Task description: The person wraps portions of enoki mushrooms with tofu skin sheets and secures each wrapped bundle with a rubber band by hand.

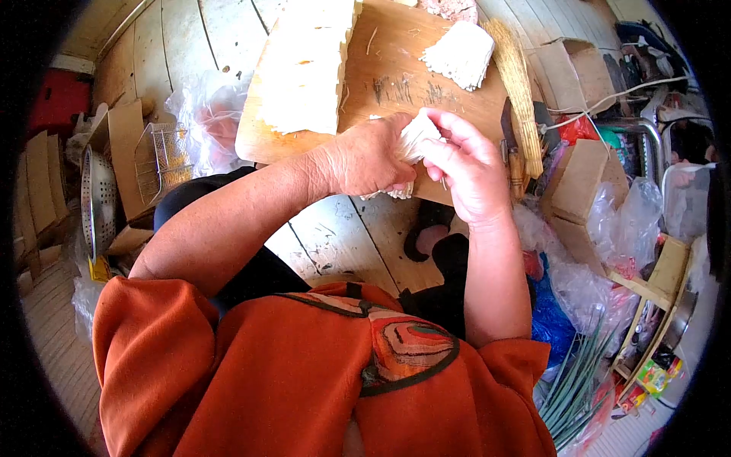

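A bundle of soft white strips (416,139), looking like dough or noodles, is held between both hands just over the near edge of a wooden board (396,49). My left hand (365,156) is closed around it, with more strips hanging below the fist. The thumb and fingers of my right hand (470,164) pinch its upper right end. On the board's left side lies a long white layered slab (308,65). A smaller white piece with frayed edges (461,55) rests at the upper right.
A straw whisk (514,91) and a wooden-handled knife (515,164) lie along the board's right edge. Cardboard boxes (582,186), plastic bags and green onions (575,388) crowd the right. At left are a metal colander (99,202), a wire basket (164,156) and a clear bag (209,122).
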The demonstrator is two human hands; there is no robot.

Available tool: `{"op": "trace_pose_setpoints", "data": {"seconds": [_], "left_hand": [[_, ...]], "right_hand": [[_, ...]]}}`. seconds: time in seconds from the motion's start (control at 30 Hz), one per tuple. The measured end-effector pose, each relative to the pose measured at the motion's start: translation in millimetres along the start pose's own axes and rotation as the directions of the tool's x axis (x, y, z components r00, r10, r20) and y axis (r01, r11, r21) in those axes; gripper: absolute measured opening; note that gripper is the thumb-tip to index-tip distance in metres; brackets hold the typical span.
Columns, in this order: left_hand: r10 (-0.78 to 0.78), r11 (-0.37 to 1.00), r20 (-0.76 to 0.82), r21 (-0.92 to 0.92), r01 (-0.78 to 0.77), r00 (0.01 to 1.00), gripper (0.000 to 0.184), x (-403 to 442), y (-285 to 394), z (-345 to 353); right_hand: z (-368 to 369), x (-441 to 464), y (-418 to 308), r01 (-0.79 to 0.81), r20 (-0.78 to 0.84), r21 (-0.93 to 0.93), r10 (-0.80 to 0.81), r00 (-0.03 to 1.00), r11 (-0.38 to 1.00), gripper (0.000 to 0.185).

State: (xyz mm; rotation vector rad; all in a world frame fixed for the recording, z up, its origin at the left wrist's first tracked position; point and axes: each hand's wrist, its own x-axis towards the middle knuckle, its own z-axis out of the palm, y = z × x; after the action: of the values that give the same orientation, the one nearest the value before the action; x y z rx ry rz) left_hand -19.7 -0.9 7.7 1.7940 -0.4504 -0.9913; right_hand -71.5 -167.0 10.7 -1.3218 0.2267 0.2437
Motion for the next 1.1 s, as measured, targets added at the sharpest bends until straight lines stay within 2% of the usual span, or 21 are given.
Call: {"op": "trace_pose_setpoints", "data": {"seconds": [0.07,0.1,0.13,0.17,0.2,0.27,0.3,0.43,0.47,0.5,0.57,0.63,0.7,0.73,0.8,0.9,0.93,1.0,1.1], "left_hand": [[-0.124,0.989,0.000,0.082,0.123,0.992,0.049,-5.9,14.5,-0.4],[-0.122,0.989,-0.001,0.082,0.122,0.993,0.049,-4.9,10.8,0.6],[-0.009,0.989,0.092,-0.143,0.022,0.996,0.044,-3.1,3.2,2.4],[0.123,0.929,0.159,-0.366,-0.057,0.980,0.039,-1.2,-1.1,2.6],[0.127,0.930,0.162,-0.362,-0.061,0.979,0.039,-0.1,-1.2,1.5],[0.090,0.805,0.217,-0.591,0.057,0.972,0.032,1.2,-2.3,0.4],[0.162,0.835,0.215,-0.550,-0.018,0.963,0.027,1.8,-3.4,-0.4],[0.142,0.850,0.202,-0.526,-0.015,0.969,0.024,1.4,-3.6,0.1],[0.134,0.911,0.215,-0.411,-0.035,0.967,0.026,3.2,-6.1,0.5],[0.125,0.956,0.228,-0.289,-0.056,0.966,0.027,3.6,-6.1,0.7],[0.111,0.965,0.202,-0.257,-0.056,0.973,0.027,0.7,-4.1,3.6],[0.095,0.973,0.177,-0.226,-0.053,0.980,0.027,-1.5,-5.1,6.1],[0.167,0.971,0.080,-0.187,-0.149,0.983,0.025,-2.8,-6.2,7.4],[0.166,0.971,0.081,-0.187,-0.149,0.983,0.025,-5.1,-3.9,9.1],[0.246,0.967,-0.118,0.090,-0.236,0.962,0.021,-10.6,2.1,12.5],[0.234,0.969,-0.126,0.111,-0.220,0.964,0.023,-4.2,-7.8,12.3],[0.230,0.970,-0.125,0.109,-0.218,0.965,0.023,-3.5,-8.7,13.4],[0.311,0.921,-0.246,0.315,-0.228,0.918,0.021,-1.7,-7.7,16.2],[0.333,0.905,-0.273,0.363,-0.224,0.903,0.022,0.2,-5.5,15.4]], "right_hand": [[4.0,0.3,2.1,0.034,-0.050,-0.068,-0.038,0.998,0.997,0.031],[3.7,0.7,3.6,0.016,-0.075,-0.119,-0.025,0.997,0.993,0.031],[2.7,1.1,4.7,-0.004,-0.100,-0.170,-0.013,0.995,0.985,0.032],[-1.2,2.6,4.5,-0.005,-0.085,-0.148,-0.008,0.996,0.989,0.032],[-3.6,2.3,0.0,0.000,-0.088,-0.148,-0.014,0.996,0.989,0.032],[-6.2,-0.4,-11.4,-0.080,-0.029,-0.146,0.077,0.997,0.986,0.032],[-6.7,-1.0,-14.7,-0.079,-0.033,-0.145,0.075,0.997,0.986,0.032],[-8.5,-3.3,-15.3,-0.088,0.030,-0.013,0.089,0.996,0.996,0.029],[-9.2,-3.7,-14.1,-0.097,0.033,0.022,0.096,0.995,0.995,0.027],[-8.5,-3.6,-12.4,-0.098,0.032,0.022,0.097,0.995,0.995,0.027],[-5.0,-2.5,-8.4,-0.080,-0.006,-0.123,0.080,0.997,0.989,0.020],[-2.6,-0.9,-7.6,-0.063,-0.019,-0.136,0.061,0.998,0.989,0.017],[1.5,-0.6,-7.5,-0.041,-0.032,-0.150,0.037,0.999,0.988,0.014],[5.0,-0.7,-7.2,-0.016,-0.064,-0.119,0.008,0.998,0.993,0.012],[8.9,0.1,-4.1,0.009,-0.096,-0.088,-0.017,0.995,0.996,0.010],[12.4,3.5,5.3,0.018,-0.149,-0.098,-0.033,0.988,0.995,0.012],[14.6,5.8,7.7,0.024,-0.192,-0.046,-0.032,0.981,0.999,0.012],[16.0,9.0,10.6,0.031,-0.237,0.008,-0.028,0.971,1.000,0.011],[14.5,12.1,11.0,0.033,-0.239,0.099,-0.009,0.971,0.995,0.013]]}}
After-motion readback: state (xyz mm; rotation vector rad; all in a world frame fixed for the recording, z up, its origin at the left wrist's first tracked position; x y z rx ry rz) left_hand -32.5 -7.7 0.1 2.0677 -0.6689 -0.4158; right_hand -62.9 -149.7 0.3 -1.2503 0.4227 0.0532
